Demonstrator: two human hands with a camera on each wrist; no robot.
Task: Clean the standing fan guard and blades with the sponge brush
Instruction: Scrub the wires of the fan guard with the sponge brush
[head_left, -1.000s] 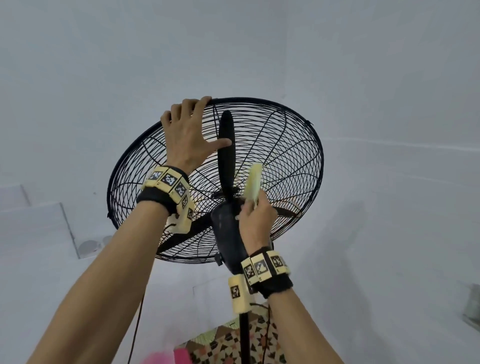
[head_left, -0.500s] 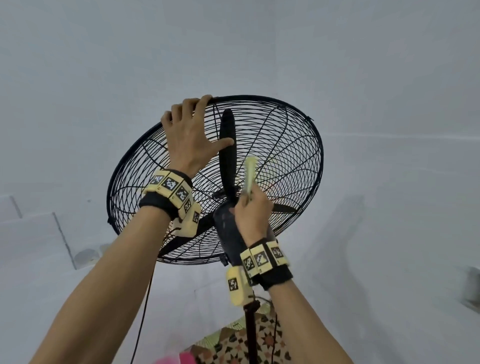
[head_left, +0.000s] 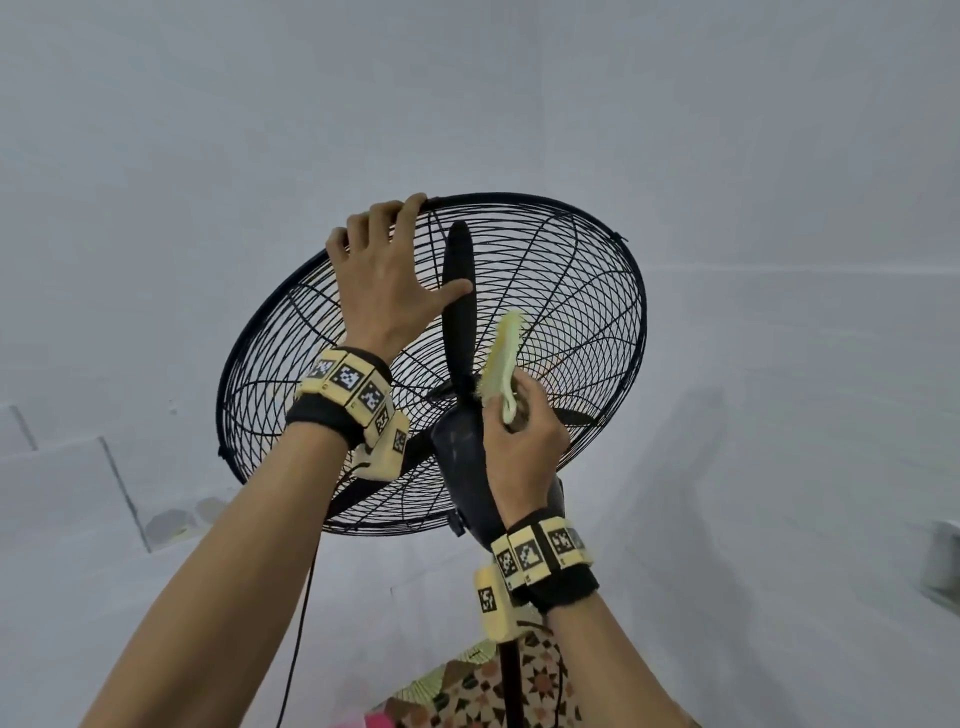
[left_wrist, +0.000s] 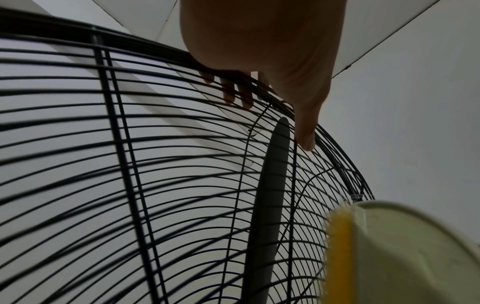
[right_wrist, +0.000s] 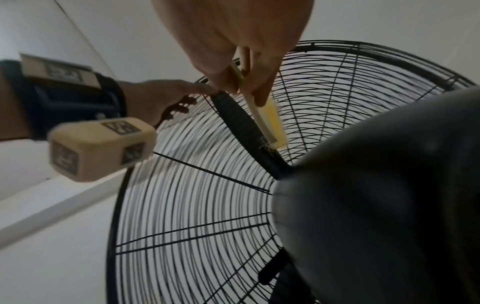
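Note:
The black wire fan guard (head_left: 582, 291) tilts away above me, with one dark blade (head_left: 460, 291) standing upright inside it. My left hand (head_left: 387, 280) grips the guard's top rim, fingers hooked over it (left_wrist: 233, 92), thumb against the blade. My right hand (head_left: 524, 441) holds the pale green sponge brush (head_left: 504, 358) by its handle, just above the motor housing (head_left: 462, 467). The brush's yellow sponge side (right_wrist: 272, 121) lies along the blade (right_wrist: 241, 123) near the hub. Up close, the brush (left_wrist: 389, 257) is blurred beside the blade (left_wrist: 272, 195).
The fan's pole (head_left: 511, 686) runs down under my right wrist, and a black cord (head_left: 298, 623) hangs to its left. A patterned mat (head_left: 467, 691) and something pink (head_left: 379, 719) lie below. White walls surround the fan, with a ledge (head_left: 78, 493) at left.
My right hand has shifted slightly toward the blade, and the brush has turned and tilted alongside it. My left hand has kept its hold on the rim.

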